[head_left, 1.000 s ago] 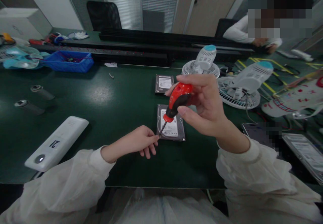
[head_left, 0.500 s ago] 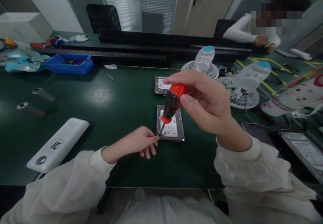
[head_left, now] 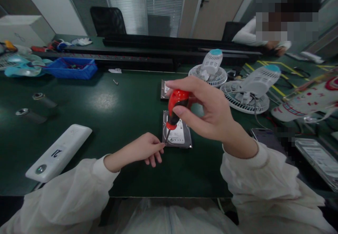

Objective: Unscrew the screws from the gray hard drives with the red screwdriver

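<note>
Hard disk drive (head_left: 181,141) lies flat on the green table (head_left: 126,114), in from its near edge and ahead of the wearer. Casing dark grey, rectangular; white printed label on the upper face, partly covered by the tool; bright round spot at the near right corner.

Screwdriver (head_left: 173,109): stubby red-and-black handle, red collar, thin dark shaft. Stands tilted, handle up and to the right, tip down at the drive's near left corner.

Left hand (head_left: 145,147): comes in low from the left, thumb and forefinger together at the tip and corner, other fingers loosely curled below. Cannot tell whether it pinches the shaft or merely steadies the corner.

Right hand (head_left: 211,111): raised above the drive, grasping the screwdriver handle between thumb and fingers, forefinger reaching over its top. Wrist extends from a white sleeve (head_left: 258,177).

Left of the hands: white device marked 21 (head_left: 59,153). Beyond the drive: second drive (head_left: 163,90), partly hidden by the right hand. Farther: two white fans (head_left: 257,86) to the right, blue tray (head_left: 79,74) to the left.
</note>
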